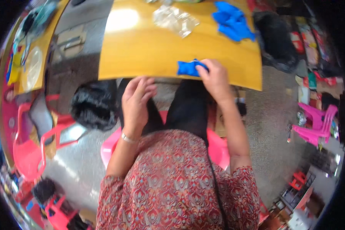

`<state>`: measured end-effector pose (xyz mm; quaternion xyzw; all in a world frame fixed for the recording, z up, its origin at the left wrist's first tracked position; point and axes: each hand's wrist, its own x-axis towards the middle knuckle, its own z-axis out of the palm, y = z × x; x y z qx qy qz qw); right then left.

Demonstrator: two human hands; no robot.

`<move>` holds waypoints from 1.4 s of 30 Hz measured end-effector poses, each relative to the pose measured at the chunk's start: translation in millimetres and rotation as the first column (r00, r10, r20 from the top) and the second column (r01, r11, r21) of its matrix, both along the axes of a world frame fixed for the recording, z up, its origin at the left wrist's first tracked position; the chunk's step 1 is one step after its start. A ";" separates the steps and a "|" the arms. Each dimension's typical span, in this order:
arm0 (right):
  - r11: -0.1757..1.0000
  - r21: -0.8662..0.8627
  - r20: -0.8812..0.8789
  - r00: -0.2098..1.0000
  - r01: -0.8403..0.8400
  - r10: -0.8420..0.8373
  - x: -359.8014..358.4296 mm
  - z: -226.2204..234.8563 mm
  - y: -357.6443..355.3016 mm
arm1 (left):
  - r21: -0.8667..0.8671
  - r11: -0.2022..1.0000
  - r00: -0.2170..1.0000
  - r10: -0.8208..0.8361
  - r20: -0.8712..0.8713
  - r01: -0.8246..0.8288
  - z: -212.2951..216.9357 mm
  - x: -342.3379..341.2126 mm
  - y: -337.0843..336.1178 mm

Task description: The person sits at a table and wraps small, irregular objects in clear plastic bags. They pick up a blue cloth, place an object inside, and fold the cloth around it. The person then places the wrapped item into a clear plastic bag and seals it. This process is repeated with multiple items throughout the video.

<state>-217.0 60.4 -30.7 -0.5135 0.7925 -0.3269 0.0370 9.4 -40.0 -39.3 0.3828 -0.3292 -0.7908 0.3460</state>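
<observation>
My right hand point(215, 79) is closed on one end of a small piece of blue fabric point(188, 68) at the near edge of the yellow table point(142, 53). The rest of the piece sticks out to the left of my fingers, with a thin pale strip on its upper side. My left hand point(136, 97) hovers just off the table edge, above my lap. Its fingers are loosely bent and apart, with nothing seen in them. A heap of similar blue pieces point(234, 23) lies at the table's far right. Left of that heap is a crumpled clear plastic bag point(175, 20).
Black plastic bags stand left of my knees point(95, 105) and beyond the table's right edge point(275, 40). A red chair point(30, 153) is at the left, and a pink chair point(318, 122) at the right. Another table point(44, 63) with plastic bags stands at the upper left.
</observation>
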 end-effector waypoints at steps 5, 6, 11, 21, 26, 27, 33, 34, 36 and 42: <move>0.999 -0.007 0.818 0.574 0.036 -0.015 -15.4 -0.2 3.8 | 0.025 1.000 0.999 -0.020 0.033 0.019 -4.2 0.4 5.9; 0.999 -0.033 0.420 0.907 -0.026 0.038 -16.2 -1.5 3.3 | 0.057 0.998 0.999 -0.037 0.014 0.036 -6.3 -1.6 5.9; 1.000 -0.026 0.738 0.674 -0.008 0.025 -27.8 12.5 -0.4 | 0.058 0.993 0.995 -0.101 -0.016 0.102 -1.0 -9.7 10.8; 0.983 -0.177 0.849 0.513 0.053 0.125 13.6 19.6 -3.6 | 0.087 0.923 0.925 -0.365 -0.101 0.374 9.3 -39.1 32.7; 0.964 -0.258 0.853 0.483 0.066 0.195 46.4 15.8 5.6 | 0.079 0.988 0.950 -0.102 -0.294 0.130 11.2 -49.8 24.4; 0.955 -0.289 0.847 0.482 0.069 0.221 49.9 13.9 6.2 | 0.080 0.989 0.947 -0.096 -0.305 0.126 11.8 -47.0 22.3; 0.957 -0.263 0.614 0.744 -0.121 0.263 53.5 28.9 4.5 | 0.008 0.978 0.926 -0.196 -0.322 0.209 8.0 -36.6 14.4; 0.957 -0.269 0.599 0.758 -0.111 0.257 52.1 28.4 4.6 | -0.013 0.973 0.921 -0.224 -0.318 0.232 9.0 -36.1 13.9; 0.956 -0.280 0.570 0.785 -0.091 0.242 50.5 27.3 5.5 | -0.054 0.959 0.909 -0.280 -0.308 0.277 13.7 -35.6 13.4; 0.882 -0.447 0.120 0.967 -0.151 0.226 60.2 45.9 3.9 | 0.004 0.975 0.897 -0.204 -0.393 0.224 21.9 -32.8 16.8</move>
